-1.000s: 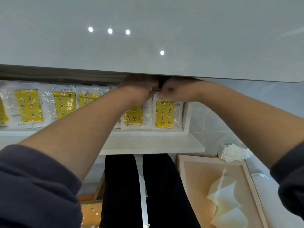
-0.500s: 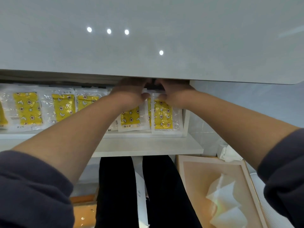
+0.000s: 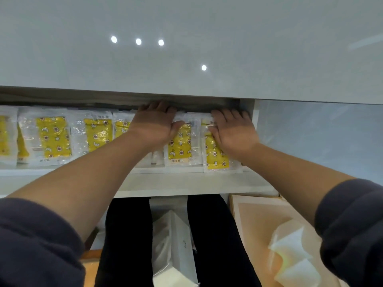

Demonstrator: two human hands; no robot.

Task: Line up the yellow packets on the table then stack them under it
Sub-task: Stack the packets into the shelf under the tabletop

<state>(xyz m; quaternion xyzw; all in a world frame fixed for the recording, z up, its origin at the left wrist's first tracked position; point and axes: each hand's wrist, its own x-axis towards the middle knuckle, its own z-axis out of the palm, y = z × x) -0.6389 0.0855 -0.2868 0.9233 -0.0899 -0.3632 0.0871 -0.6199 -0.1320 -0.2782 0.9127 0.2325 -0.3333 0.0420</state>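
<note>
Several yellow packets in clear wrappers lie in a row on a white shelf under the grey tabletop. My left hand lies flat with straight fingers on the packets left of a star-patterned packet. My right hand presses flat on the rightmost packet, which sits against the shelf's right wall. More packets run off to the left. Both sets of fingertips reach under the tabletop edge and are partly hidden.
The tabletop edge overhangs the shelf closely. Below the shelf are my dark-trousered legs, a white paper bag between them, and a tan tray with white plastic wrap at the right.
Both hands have drawn apart and flattened onto the packets; before, they were together, curled at the packets' top edge. The rightmost packet has slid toward me.
</note>
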